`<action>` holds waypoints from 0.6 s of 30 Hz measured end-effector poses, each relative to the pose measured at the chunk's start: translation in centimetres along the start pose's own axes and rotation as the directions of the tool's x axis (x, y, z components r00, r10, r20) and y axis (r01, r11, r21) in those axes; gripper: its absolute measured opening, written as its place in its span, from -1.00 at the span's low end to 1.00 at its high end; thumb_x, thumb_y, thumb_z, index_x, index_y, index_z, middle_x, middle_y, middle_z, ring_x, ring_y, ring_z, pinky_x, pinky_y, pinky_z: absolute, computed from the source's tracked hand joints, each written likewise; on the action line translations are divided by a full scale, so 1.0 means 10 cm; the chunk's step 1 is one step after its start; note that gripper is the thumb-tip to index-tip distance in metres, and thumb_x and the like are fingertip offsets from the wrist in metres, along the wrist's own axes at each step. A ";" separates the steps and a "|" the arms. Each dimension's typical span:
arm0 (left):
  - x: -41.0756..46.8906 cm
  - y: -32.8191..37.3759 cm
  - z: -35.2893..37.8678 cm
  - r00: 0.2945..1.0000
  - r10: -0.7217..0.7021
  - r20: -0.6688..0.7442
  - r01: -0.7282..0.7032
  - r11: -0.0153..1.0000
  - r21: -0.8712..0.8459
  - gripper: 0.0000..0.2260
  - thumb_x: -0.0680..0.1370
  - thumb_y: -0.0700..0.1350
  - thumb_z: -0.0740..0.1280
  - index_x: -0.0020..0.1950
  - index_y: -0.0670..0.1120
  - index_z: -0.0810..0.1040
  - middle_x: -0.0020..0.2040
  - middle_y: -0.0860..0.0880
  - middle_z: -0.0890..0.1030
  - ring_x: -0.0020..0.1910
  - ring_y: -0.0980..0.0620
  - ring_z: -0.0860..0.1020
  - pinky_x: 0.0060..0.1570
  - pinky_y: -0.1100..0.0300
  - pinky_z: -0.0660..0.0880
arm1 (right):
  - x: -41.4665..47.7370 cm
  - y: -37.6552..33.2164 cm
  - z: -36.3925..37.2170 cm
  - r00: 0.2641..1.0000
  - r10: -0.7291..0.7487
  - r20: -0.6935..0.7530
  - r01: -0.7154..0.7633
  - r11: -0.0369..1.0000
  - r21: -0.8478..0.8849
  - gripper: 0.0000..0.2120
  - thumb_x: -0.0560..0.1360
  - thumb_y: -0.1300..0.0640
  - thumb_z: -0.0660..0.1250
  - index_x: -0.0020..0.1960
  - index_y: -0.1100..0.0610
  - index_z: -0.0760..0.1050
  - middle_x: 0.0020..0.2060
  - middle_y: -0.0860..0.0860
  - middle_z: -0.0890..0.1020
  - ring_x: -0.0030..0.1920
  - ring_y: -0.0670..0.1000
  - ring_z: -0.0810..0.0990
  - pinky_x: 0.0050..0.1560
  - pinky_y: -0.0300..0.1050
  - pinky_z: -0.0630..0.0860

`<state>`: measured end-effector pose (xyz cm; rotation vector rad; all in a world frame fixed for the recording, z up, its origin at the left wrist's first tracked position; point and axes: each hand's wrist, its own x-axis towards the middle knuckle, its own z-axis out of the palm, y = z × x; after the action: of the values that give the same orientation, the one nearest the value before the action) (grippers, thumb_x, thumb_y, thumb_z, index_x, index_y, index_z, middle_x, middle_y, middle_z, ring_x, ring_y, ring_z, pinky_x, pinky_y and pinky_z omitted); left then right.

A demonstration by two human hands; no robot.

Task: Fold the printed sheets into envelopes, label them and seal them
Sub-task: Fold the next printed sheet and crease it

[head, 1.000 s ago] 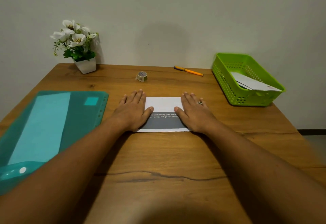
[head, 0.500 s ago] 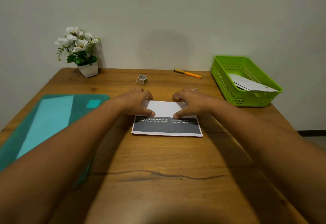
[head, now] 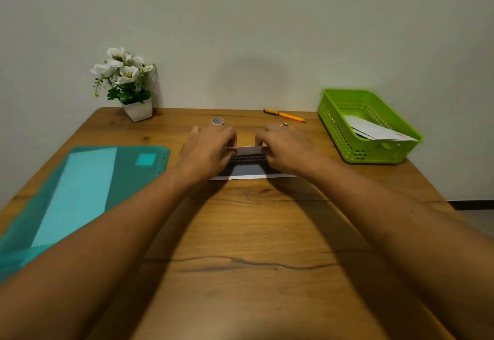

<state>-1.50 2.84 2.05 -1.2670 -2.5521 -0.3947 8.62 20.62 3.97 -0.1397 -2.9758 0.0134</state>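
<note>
Two pinches on sheet (head: 247,172), far flap raised — left hand (head: 207,149), right hand (head: 287,149) at either end; long axis left-right.

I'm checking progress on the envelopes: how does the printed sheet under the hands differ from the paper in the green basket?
The printed sheet lies on the table, its far flap pinched by the left hand and right hand; the basket paper rests tilted in the green basket, untouched. The printed sheet shows a dark band with text; the basket paper shows a mostly white face. Both are white paper.
</note>
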 end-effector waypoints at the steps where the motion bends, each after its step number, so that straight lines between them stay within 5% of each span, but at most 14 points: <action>1: -0.04 0.01 0.01 1.000 0.001 0.006 -0.001 1.000 -0.003 -0.88 0.60 0.01 0.37 0.10 0.09 0.48 0.06 0.10 0.56 0.10 0.06 0.50 0.26 0.05 0.37 | -0.05 -0.02 0.03 1.000 -0.009 -0.010 0.008 1.000 -0.019 -0.82 0.63 0.06 0.32 0.22 0.00 0.55 0.10 0.02 0.55 0.14 0.08 0.51 0.05 -0.05 0.41; 5: -0.23 0.02 0.13 0.995 -0.020 0.101 0.024 0.999 -0.043 -0.82 0.62 0.03 0.34 0.22 0.12 0.50 0.14 0.09 0.57 0.14 0.06 0.50 0.21 0.08 0.46 | -0.25 -0.07 0.25 1.000 -0.013 -0.008 0.013 1.000 0.011 -0.74 0.67 0.00 0.25 0.33 0.01 0.52 0.16 0.04 0.56 0.14 0.07 0.51 0.14 0.00 0.49; 10: -0.42 -0.04 0.31 0.994 0.030 0.108 -0.026 0.999 -0.040 -0.61 0.59 0.29 0.27 0.31 0.10 0.52 0.23 0.07 0.57 0.17 0.05 0.50 0.11 0.06 0.50 | -0.38 -0.08 0.48 0.999 0.013 0.039 -0.015 0.998 0.062 -0.59 0.67 -0.15 0.18 0.40 0.03 0.47 0.29 0.07 0.53 0.23 0.10 0.50 0.26 0.06 0.45; 18: -0.35 0.02 0.41 0.986 -0.043 0.161 0.051 0.998 -0.041 -0.58 0.71 0.11 0.08 0.54 0.02 0.39 0.54 -0.02 0.40 0.51 -0.03 0.33 0.50 -0.08 0.25 | -0.34 -0.17 0.55 0.995 0.097 0.001 -0.097 0.993 0.074 -0.57 0.67 -0.21 0.14 0.35 0.04 0.51 0.27 0.05 0.55 0.26 0.08 0.50 0.27 0.08 0.44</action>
<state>0.23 1.82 -3.02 -1.3053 -2.7260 -0.3754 10.95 18.61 -1.96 -0.2743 -2.9586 0.1344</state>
